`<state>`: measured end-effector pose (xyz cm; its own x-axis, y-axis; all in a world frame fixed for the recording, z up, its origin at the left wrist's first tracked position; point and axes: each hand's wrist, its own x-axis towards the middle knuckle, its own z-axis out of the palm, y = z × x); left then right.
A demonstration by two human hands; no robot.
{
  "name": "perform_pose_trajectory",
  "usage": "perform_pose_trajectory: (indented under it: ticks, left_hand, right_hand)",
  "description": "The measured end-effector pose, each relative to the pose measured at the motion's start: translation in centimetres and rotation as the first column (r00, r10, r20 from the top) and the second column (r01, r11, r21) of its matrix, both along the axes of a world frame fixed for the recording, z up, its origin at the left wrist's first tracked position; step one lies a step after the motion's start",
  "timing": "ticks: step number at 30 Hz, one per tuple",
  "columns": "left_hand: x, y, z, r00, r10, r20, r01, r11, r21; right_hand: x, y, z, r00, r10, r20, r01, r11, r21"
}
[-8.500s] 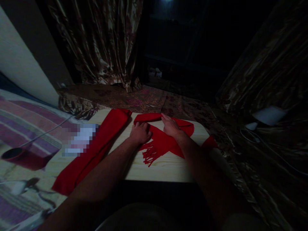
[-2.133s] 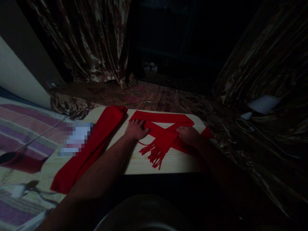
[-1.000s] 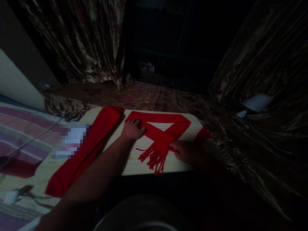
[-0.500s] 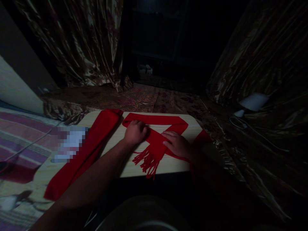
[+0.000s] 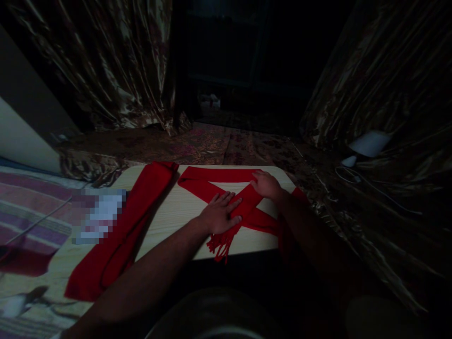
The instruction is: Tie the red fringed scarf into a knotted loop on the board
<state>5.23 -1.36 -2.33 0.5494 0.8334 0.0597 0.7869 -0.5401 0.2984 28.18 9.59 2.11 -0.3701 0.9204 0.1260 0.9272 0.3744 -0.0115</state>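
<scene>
A fringed red scarf (image 5: 226, 175) lies on a pale wooden table (image 5: 165, 226), folded into a loop whose ends cross. My left hand (image 5: 219, 214) rests flat on the crossing with its fingers spread, just above the fringe (image 5: 221, 245). At the loop's far right corner, my right hand (image 5: 267, 184) has its fingers bent onto the fold of the scarf. One end of the scarf runs off to the right, partly hidden behind my right forearm. A second long red folded cloth (image 5: 130, 221) lies slantwise on the table's left part.
A blurred-out pale item (image 5: 102, 216) lies at the table's left edge, beside a striped bed cover (image 5: 31, 197). Patterned curtains (image 5: 141, 70) hang behind. On the right stands a small white lamp (image 5: 370, 143) with a cable. The room is dark.
My left hand has moved from the loop's left corner down to the crossing and spread out. My right hand has gone from the crossing up to the far right corner.
</scene>
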Motion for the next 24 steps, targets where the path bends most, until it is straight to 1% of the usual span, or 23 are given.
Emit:
perform_pose_trajectory:
  ticks: [1,2,4,6,7,10,13,17,24]
  left_hand:
    - [0.0,0.0,0.0,1.000,-0.006,-0.008,0.006,1.000,0.005]
    - [-0.1,0.0,0.0,1.000,-0.013,-0.013,0.013,1.000,0.008]
    - [-0.1,0.1,-0.1,1.000,-0.021,-0.019,0.022,1.000,0.010]
    - [-0.1,0.1,-0.1,1.000,-0.024,-0.019,0.024,1.000,0.005]
    - [-0.1,0.1,-0.1,1.000,-0.024,-0.017,0.025,1.000,0.002]
    - [-0.1,0.0,-0.1,1.000,-0.027,-0.001,0.027,1.000,0.007]
    - [-0.2,-0.1,0.1,0.999,-0.030,0.022,0.030,0.999,0.017]
    - [-0.3,-0.3,0.5,0.999,-0.029,0.025,0.028,1.000,0.009]
    - [-0.4,-0.4,1.3,0.999,-0.044,0.009,0.044,0.998,-0.033]
  right_hand:
    - [0.4,0.9,-0.3,0.997,-0.074,0.037,0.074,0.997,0.000]
    - [0.7,1.7,-0.7,0.988,-0.134,0.072,0.137,0.990,-0.030]
    - [1.5,2.9,-1.9,0.971,-0.214,0.105,0.227,0.964,-0.136]
    - [2.3,3.6,-3.1,0.967,-0.241,0.085,0.255,0.939,-0.229]
    - [2.6,3.8,-3.6,0.967,-0.246,0.059,0.253,0.935,-0.247]
    - [3.1,3.8,-4.8,0.969,-0.245,-0.018,0.237,0.951,-0.200]
    - [3.3,3.6,-5.4,0.967,-0.246,-0.060,0.236,0.962,-0.141]
    - [3.3,3.8,-5.8,0.962,-0.261,-0.082,0.250,0.961,-0.121]
    - [3.6,3.9,-6.0,0.947,-0.288,-0.143,0.286,0.958,-0.036]
